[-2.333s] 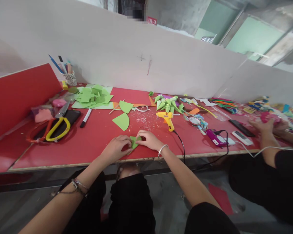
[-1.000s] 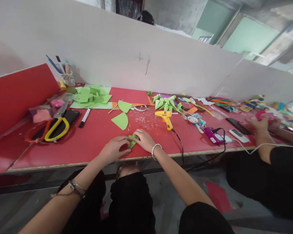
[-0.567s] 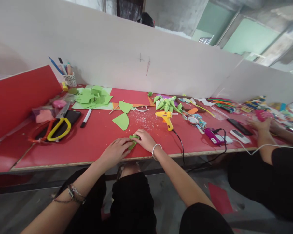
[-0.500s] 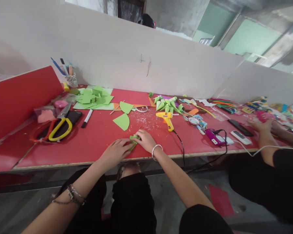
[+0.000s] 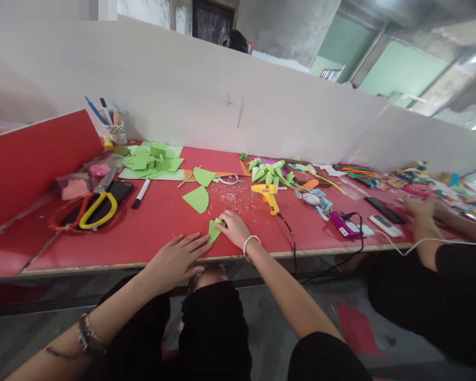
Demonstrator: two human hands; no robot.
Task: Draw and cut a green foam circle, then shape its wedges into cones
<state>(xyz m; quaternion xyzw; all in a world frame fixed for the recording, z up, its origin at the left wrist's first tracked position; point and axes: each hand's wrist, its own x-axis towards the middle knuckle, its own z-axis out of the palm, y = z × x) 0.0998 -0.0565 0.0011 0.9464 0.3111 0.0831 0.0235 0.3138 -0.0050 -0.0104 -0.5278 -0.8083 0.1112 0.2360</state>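
A small green paper piece (image 5: 214, 230) lies on the red table near its front edge. My right hand (image 5: 235, 229) has its fingers closed on the upper right part of this paper, hiding some of it. My left hand (image 5: 178, 260) rests flat at the table edge with fingers spread, its fingertips beside the paper's lower left. Just beyond lie two rounded, fan-shaped green paper cutouts (image 5: 197, 199). A yellow glue gun (image 5: 268, 197) lies to the right of them, its black cord running off the front edge.
Rolled green paper cones (image 5: 268, 172) and a heap of green paper pieces (image 5: 153, 159) lie at the back. At left are yellow-and-red-handled scissors (image 5: 99, 206), a marker (image 5: 141, 193) and a pen cup (image 5: 117, 132). A co-worker's hands (image 5: 420, 207) handle something pink at far right.
My left hand has drawn back to the left off the green paper, and its fingers have spread. My right hand stays on the paper. The camera view has shifted slightly.
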